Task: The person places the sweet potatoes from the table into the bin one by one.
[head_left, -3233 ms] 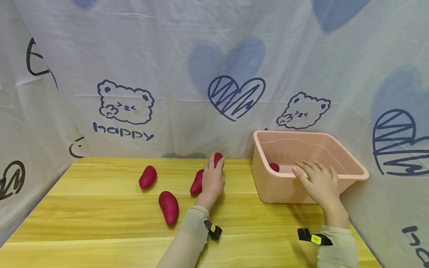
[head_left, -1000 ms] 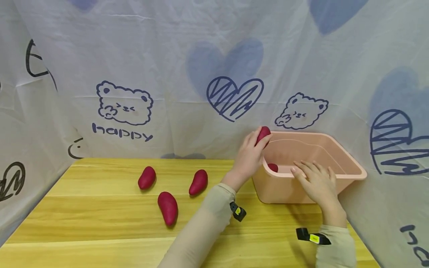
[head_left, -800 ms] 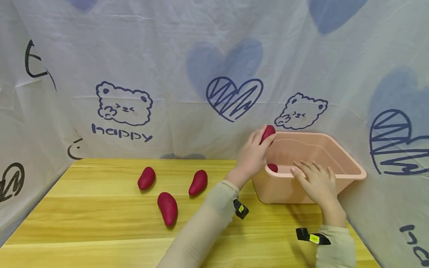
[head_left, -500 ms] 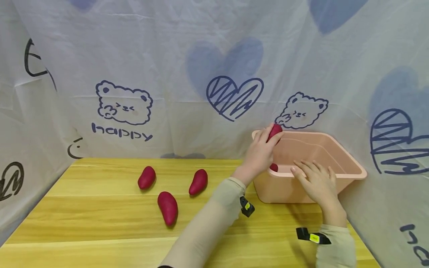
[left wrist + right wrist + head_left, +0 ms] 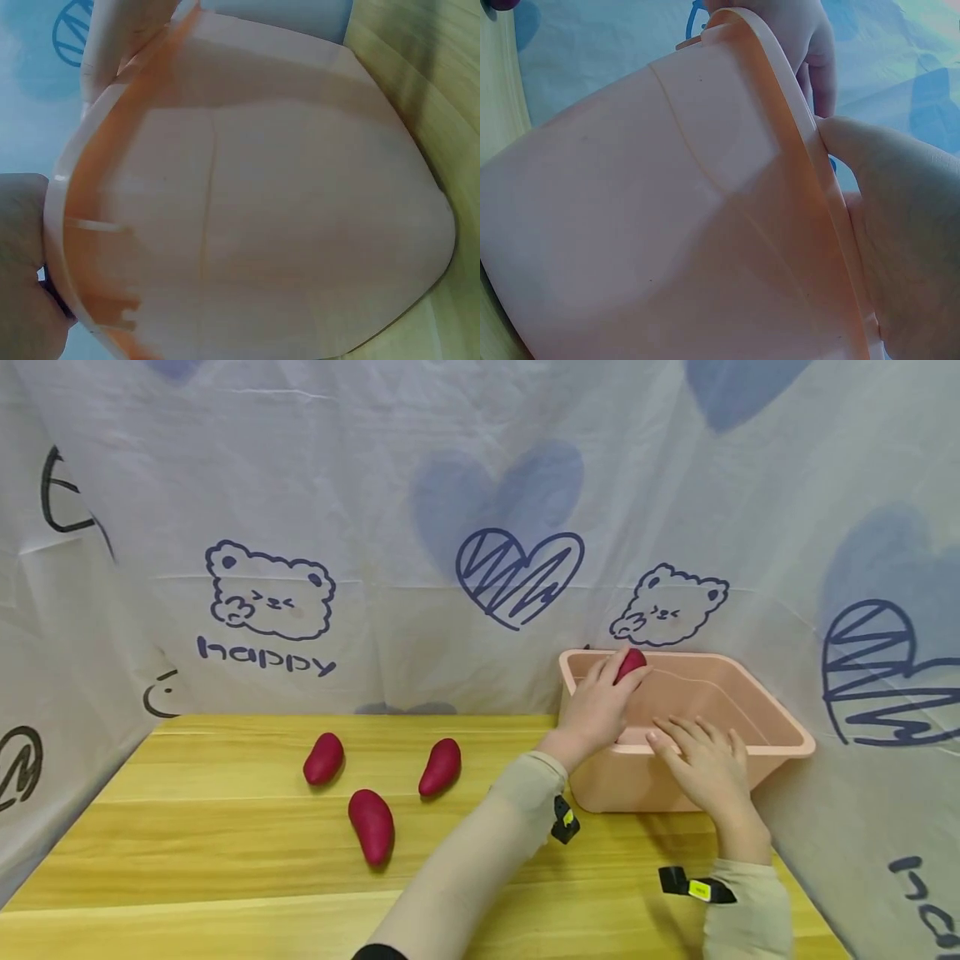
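Note:
In the head view my left hand (image 5: pixel 600 706) grips a smooth dark red sweet potato (image 5: pixel 632 665), holding it over the left part of a pink plastic bin (image 5: pixel 637 785). My right hand (image 5: pixel 701 768) rests on the bin's front rim, its fingers spread and reaching over the inside. The right wrist view shows that thumb (image 5: pixel 847 142) against the rim. My left hand hides the bin's inner left corner. Three more sweet potatoes lie apart on the table: one at the back left (image 5: pixel 324 759), one nearer the front (image 5: pixel 371 827), one closest to the bin (image 5: pixel 440 767).
The yellow wood-grain table (image 5: pixel 225 877) holds the bin at its back right. A pale printed cloth (image 5: pixel 405 635) hangs along the back and both sides, close behind the bin. Small black devices (image 5: pixel 564 820) are worn at both wrists.
My left hand has picked up the sweet potato from the table's back edge and carried it right, over the rim, to above the bin. The right hand has stayed on the rim.

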`<state>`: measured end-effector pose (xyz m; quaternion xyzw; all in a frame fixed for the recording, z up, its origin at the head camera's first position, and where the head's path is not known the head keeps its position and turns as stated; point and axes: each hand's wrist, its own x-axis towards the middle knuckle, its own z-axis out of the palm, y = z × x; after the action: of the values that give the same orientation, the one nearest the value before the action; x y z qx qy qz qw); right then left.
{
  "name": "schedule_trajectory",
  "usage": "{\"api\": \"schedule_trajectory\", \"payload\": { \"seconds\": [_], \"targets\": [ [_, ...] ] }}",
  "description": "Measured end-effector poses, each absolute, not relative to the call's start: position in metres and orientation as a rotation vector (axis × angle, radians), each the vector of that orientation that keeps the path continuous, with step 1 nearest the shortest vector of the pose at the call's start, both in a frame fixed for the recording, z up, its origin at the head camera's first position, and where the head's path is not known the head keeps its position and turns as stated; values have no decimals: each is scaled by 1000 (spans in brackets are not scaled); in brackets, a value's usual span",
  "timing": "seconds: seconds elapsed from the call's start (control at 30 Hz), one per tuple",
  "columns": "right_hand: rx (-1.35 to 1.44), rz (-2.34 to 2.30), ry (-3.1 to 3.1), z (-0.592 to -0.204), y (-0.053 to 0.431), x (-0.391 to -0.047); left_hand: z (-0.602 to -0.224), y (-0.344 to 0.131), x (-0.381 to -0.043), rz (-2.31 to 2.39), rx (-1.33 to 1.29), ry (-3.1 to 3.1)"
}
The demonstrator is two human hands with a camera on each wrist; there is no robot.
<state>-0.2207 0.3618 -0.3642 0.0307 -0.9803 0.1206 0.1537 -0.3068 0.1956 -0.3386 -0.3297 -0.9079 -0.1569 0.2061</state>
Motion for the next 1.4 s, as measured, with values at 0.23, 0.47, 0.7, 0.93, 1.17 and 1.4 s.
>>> {"api": "schedule_trajectory", "payload": {
  "seconds": [0.23, 0.47, 0.7, 0.93, 1.17, 1.4],
  "targets": [
    [91, 357, -2801, -363, 360, -220, -343, 197, -309, -458, -927, -2548],
    [87, 361, -2810, -363, 359, -219, -342, 196, -307, -445, -940, -2563],
    [85, 361, -2808, -363, 360, -219, -343, 197, -309, -433, -938, -2568],
    [93, 364, -2800, -363, 361, -219, -344, 197, -308, -415, -920, -2589],
    [91, 372, -2807, -363, 361, -219, -344, 196, -307, -415, -895, -2577],
    [93, 369, -2806, -363, 361, -220, -346, 195, -305, -378, -761, -2574]
  ]
}}
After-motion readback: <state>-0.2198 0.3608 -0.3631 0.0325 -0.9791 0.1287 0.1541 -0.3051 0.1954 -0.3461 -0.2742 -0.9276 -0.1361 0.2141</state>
